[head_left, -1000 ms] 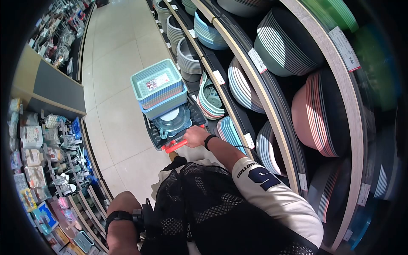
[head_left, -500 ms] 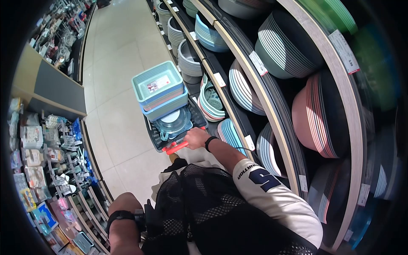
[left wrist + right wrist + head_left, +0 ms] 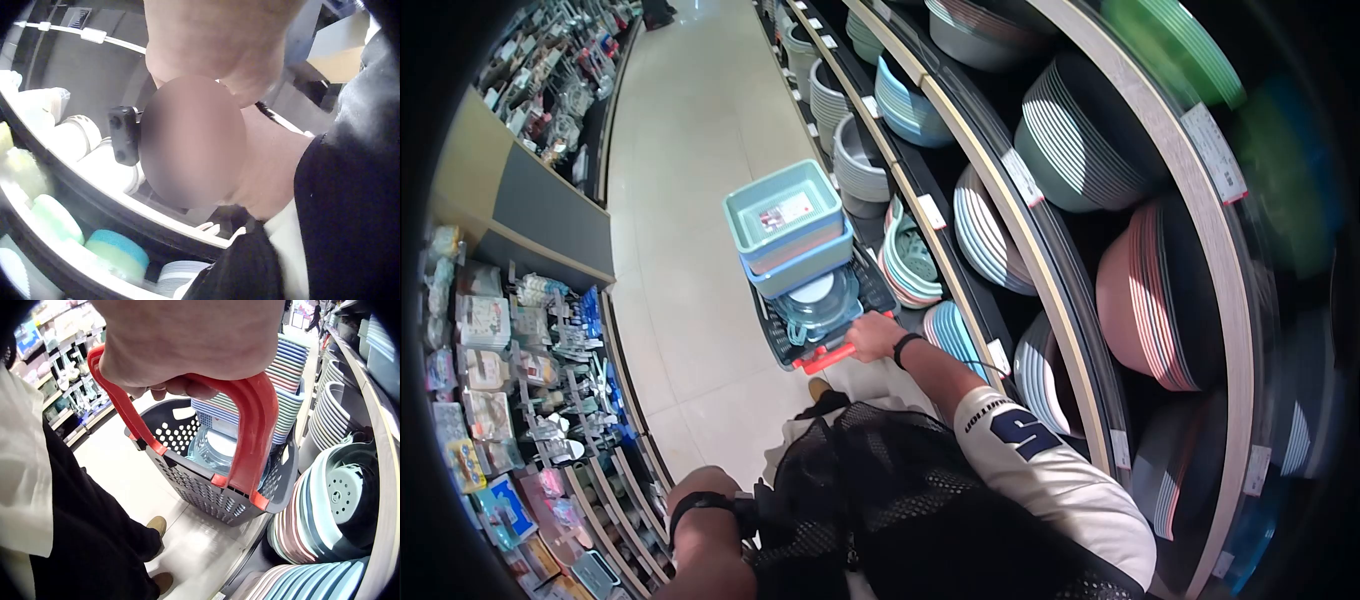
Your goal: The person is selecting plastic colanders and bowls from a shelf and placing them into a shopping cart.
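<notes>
My right hand (image 3: 873, 337) grips the red handle (image 3: 830, 359) of a dark perforated shopping basket (image 3: 771, 325). In the right wrist view, fingers of the right hand (image 3: 194, 340) curl under the red handle (image 3: 253, 437). The basket (image 3: 209, 494) holds a stack of rectangular baskets (image 3: 785, 208), pale green on top and blue below, beside clear bluish round containers (image 3: 825, 305). My left forearm is raised at the lower left of the head view, its hand out of sight there. The left hand (image 3: 219, 44) fills the top of its wrist view near a blurred face; its fingers are hidden.
Shelves on the right hold stacked basins (image 3: 1145, 300), buckets (image 3: 860, 165) and tubs. Racks of small packaged goods (image 3: 485, 320) line the left. Between them a tiled floor (image 3: 675, 200) runs forward. A dark figure (image 3: 658, 12) stands at its far end.
The shelves, basket and both arms appear slightly lower and farther right in the head view. My right hand still grips the handle, and the load sits as before.
</notes>
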A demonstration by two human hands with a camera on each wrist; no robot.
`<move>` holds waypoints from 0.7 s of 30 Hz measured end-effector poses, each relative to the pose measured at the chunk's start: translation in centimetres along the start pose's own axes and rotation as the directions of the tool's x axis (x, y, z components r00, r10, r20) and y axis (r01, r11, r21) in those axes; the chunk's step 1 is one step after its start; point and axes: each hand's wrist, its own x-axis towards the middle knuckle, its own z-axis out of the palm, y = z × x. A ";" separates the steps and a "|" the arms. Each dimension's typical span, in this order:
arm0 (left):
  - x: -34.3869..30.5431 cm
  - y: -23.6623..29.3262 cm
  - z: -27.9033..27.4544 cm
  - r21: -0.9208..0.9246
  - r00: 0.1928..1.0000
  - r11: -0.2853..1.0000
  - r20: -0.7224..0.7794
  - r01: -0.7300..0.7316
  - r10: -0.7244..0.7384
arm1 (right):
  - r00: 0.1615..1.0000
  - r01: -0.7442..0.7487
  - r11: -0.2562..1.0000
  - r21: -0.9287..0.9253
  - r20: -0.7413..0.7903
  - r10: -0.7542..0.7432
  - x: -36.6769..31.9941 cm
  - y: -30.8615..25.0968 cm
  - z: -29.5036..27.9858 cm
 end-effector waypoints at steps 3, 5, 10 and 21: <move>-1.3 -0.3 -1.6 0.569 0.803 0.717 0.155 0.403 -0.575 | 1.000 0.006 0.996 -0.091 0.008 -0.005 0.6 0.3 -0.1; -1.2 -4.2 -1.8 0.923 0.265 -0.164 -0.265 0.349 -0.927 | 1.000 -0.009 0.997 -0.082 0.004 0.009 0.7 0.1 -0.8; -21.9 -16.7 -10.5 0.776 0.377 0.119 -0.161 0.619 -0.912 | 0.999 -0.025 1.000 -0.012 -0.025 0.025 1.8 0.5 -1.5; -40.7 -14.5 -13.2 0.847 -0.286 -0.325 -0.216 0.421 -0.934 | 0.984 -0.100 0.991 -0.088 0.137 0.111 4.0 1.1 -3.2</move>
